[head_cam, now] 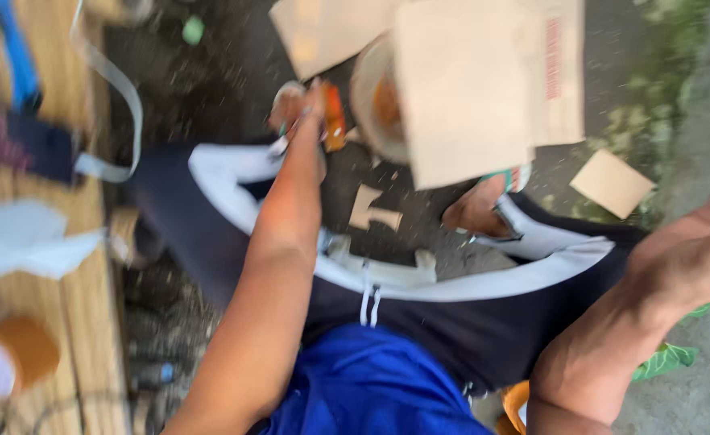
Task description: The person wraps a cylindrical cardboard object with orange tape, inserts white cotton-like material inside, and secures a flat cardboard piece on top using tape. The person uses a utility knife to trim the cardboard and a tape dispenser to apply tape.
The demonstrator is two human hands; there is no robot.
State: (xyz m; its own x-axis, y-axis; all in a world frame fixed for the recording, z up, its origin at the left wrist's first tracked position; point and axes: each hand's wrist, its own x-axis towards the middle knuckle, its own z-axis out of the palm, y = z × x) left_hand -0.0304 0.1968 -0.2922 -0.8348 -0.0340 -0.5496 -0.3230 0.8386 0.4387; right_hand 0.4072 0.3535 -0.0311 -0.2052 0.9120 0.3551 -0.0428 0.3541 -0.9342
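The picture is motion-blurred. My left hand (297,109) reaches down past my knee towards the dark ground, right next to an orange object (335,117). Something small and pale shows at its fingers, but blur hides whether it grips anything. A large cardboard sheet (467,89) lies just right of it, partly covering a round pale bowl (368,97). My right forearm (661,282) crosses the right side of the view, and its hand is cut off by the frame edge.
A slatted wooden bench (89,282) on the left carries a white cloth (24,238), a dark cloth (20,145), a blue object (16,56) and a brown jar (12,354). Cardboard scraps (612,181) lie on the ground. My sandalled foot (480,211) is near them.
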